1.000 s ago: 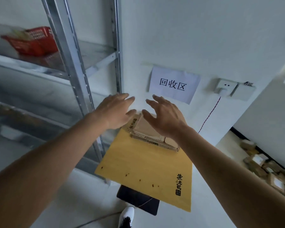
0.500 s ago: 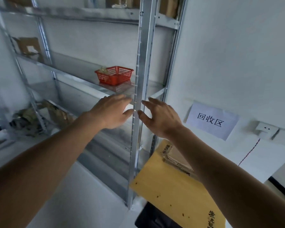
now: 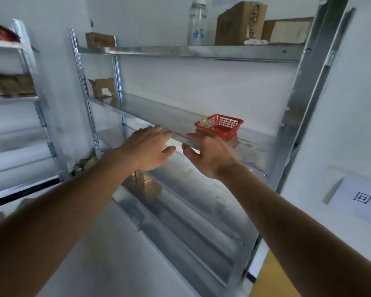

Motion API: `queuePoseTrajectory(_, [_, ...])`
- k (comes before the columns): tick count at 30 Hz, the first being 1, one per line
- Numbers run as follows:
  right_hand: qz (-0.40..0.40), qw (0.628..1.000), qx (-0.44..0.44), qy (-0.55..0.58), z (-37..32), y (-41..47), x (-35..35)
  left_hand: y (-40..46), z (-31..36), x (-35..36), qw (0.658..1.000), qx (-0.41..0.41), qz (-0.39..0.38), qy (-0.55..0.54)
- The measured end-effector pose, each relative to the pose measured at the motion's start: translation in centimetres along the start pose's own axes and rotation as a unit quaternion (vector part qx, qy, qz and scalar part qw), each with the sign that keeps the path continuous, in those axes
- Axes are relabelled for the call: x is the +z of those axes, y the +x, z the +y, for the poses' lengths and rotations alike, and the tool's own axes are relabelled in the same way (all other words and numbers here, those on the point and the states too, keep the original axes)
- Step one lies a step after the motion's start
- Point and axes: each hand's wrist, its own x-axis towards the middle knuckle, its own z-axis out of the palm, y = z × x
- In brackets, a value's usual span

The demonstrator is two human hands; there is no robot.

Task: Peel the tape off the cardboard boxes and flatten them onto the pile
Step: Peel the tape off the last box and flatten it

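Cardboard boxes (image 3: pixel 240 23) sit along the top shelf's right end; left hand (image 3: pixel 150 147) and right hand (image 3: pixel 210 155) hover apart, empty, fingers relaxed, probably ready to fetch one

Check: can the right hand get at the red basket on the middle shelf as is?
Probably yes. The right hand is open and empty, just in front of the red basket, which sits near the shelf front with nothing between them.
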Motion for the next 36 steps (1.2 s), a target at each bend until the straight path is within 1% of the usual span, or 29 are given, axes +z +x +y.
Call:
queuePoseTrajectory(8, [-0.017,0.999,-0.046,0.019,-4.0,15.4,9.1,6.8,-16.2,4.3,0.999,-0.050,0.000,-0.004])
queuePoseTrajectory(18, [-0.062,0.992,-0.104,0.036,-4.7,39.3,22.4,21.0,-35.0,11.8,0.994,-0.112,0.011,-0.002])
queuePoseTrajectory(21, [-0.065,0.990,-0.120,0.039,-5.9,45.9,25.5,24.6,-40.6,13.2,0.992,-0.128,0.006,0.006])
queuePoseTrajectory(25, [-0.093,0.986,-0.138,0.030,-8.1,54.0,30.1,28.8,-48.2,14.9,0.990,-0.143,0.010,0.019])
queuePoseTrajectory(31, [-0.090,0.986,-0.133,0.040,-12.0,65.4,38.2,34.3,-61.0,18.7,0.990,-0.138,-0.001,0.041])
queuePoseTrajectory(36, [-0.078,0.991,-0.099,0.052,-16.5,75.2,44.7,39.7,-73.0,21.5,0.991,-0.127,-0.004,0.032])
